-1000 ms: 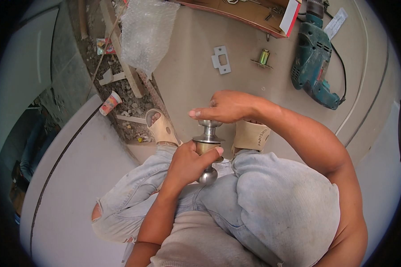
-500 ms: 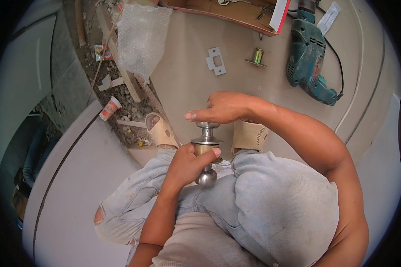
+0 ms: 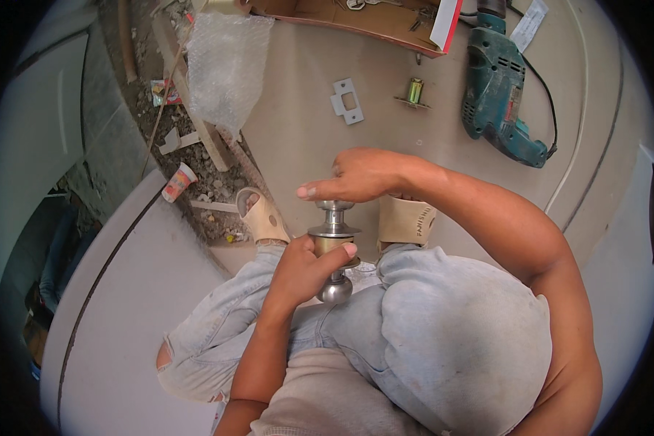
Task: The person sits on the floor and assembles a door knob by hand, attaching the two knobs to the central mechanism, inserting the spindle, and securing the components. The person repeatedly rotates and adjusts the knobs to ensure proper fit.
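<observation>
You are holding a metal doorknob set (image 3: 336,231) upright in front of your lap; take it as the centre of the clock. Your left hand (image 3: 305,267) is coming in from 8 o'clock, its fingers wrapping around the brass-coloured middle section and its thumb pressing across the near side, so that grip is closing firmly on the set. The round lower knob (image 3: 335,288) is showing below at 6 o'clock, over your jeans (image 3: 458,320). Your right hand (image 3: 360,174) is lying palm down over the upper knob at 12 o'clock, its forearm reaching in from 3 o'clock; the hand is hiding most of that knob, so you cannot tell whether its fingers are pinching it.

Farther out at 12 o'clock, a flat strike plate (image 3: 347,101) is lying on the floor (image 3: 305,80), with an open cardboard box (image 3: 385,27) sitting beyond it. A small latch piece (image 3: 414,92) is resting at 1 o'clock, and a teal power drill (image 3: 494,87) is lying between 1 and 2. Bubble wrap (image 3: 229,69) is spreading at 11 o'clock; a paper cup (image 3: 179,182) is sitting at 10.
</observation>
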The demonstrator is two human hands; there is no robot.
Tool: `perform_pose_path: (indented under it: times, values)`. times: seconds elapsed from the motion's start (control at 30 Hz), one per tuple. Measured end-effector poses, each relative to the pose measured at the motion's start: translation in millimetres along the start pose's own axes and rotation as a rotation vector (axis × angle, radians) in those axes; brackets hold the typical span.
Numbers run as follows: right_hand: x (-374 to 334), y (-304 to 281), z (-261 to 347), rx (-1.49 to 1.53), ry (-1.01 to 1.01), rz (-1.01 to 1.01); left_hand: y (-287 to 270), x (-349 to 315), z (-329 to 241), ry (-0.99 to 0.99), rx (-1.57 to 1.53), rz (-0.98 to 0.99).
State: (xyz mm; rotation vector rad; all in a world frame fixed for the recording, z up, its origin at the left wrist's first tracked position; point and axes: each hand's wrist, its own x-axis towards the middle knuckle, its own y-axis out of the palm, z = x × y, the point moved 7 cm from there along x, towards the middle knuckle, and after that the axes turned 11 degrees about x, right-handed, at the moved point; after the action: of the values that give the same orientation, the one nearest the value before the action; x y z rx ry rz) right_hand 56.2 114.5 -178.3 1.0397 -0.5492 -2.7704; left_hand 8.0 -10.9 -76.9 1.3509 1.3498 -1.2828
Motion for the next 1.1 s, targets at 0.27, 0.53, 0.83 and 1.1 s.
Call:
perform_pose_path:
  times: [0.27,0.53,0.83,1.1]
  values:
    - [-1,-1,2,0.016,0.006,0.001,-1,0,-1,0.013,-0.006,0.011]
    - [-6,-3,8,0.058,-0.026,-0.003,-1,-3,-7,0.018,-0.007,0.023]
    - [-9,-2,9,0.221,-0.124,0.061,-9,-4,1,0.010,-0.022,-0.019]
    - [-34,-19,6,0.526,0.072,0.025,-63,-7,-1,0.260,-0.760,-0.028]
